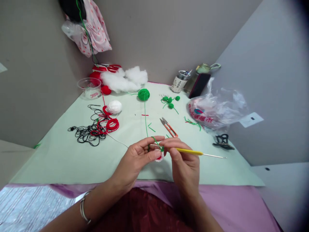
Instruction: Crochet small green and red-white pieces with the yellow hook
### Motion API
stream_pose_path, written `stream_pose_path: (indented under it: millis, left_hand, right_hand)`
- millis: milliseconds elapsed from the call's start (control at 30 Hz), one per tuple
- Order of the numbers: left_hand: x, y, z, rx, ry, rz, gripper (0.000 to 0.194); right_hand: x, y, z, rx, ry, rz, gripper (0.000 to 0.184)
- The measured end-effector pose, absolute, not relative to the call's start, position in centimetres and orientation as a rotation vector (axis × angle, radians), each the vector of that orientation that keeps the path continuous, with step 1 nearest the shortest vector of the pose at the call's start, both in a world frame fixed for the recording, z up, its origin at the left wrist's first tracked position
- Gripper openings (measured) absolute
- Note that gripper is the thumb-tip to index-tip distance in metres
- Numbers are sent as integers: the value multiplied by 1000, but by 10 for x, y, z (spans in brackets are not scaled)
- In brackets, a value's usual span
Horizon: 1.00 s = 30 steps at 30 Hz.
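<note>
Pinched in my left hand (141, 153) is a small round crochet piece (159, 157), red in the middle with a white border and some green at its top. A green strand loops over my left fingers and runs back to a green yarn ball (144, 94). My right hand (184, 161) is closed around a yellow-handled crochet hook (189, 151). Its metal tip points left at the green stitches; whether the tip is inside a loop is too small to tell. Orange-handled thread snips (169, 127) lie just beyond my hands.
Tangled black cord (89, 133), red yarn (112, 124) and a white yarn ball (114, 107) lie left. White stuffing (123, 80) and a plastic tub (89, 88) stand behind. Small green balls (171, 105), a phone (200, 85), a plastic bag (214, 108) and a black claw clip (223, 141) are right.
</note>
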State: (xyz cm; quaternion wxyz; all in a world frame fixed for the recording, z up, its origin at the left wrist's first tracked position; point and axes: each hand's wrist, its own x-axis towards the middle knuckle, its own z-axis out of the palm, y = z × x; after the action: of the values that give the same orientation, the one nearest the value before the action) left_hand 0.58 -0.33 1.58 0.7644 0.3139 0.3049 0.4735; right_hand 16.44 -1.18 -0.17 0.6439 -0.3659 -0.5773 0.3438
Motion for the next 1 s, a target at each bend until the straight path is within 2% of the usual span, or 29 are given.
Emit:
stream_pose_path:
  millis: [300,433,633,767,1000]
  left_hand:
    - [3,-3,15,708,688,1040,43]
    - [3,-3,16,719,693,1026,35]
    - [5,-2,17,651,704,1039,23]
    - [4,-1,15,617,688,1047,15]
    - [3,-1,13,592,684,1029,15]
  right_hand:
    - [168,-14,-4,-822,-1269,907,17]
    - [165,-14,-3,-831,-1277,841,17]
    - [165,-16,0,-974,-1261,551,15]
    - [169,-17,0,-981,-1231,559,17]
    - [169,-22,4,-872,-1278,594,18]
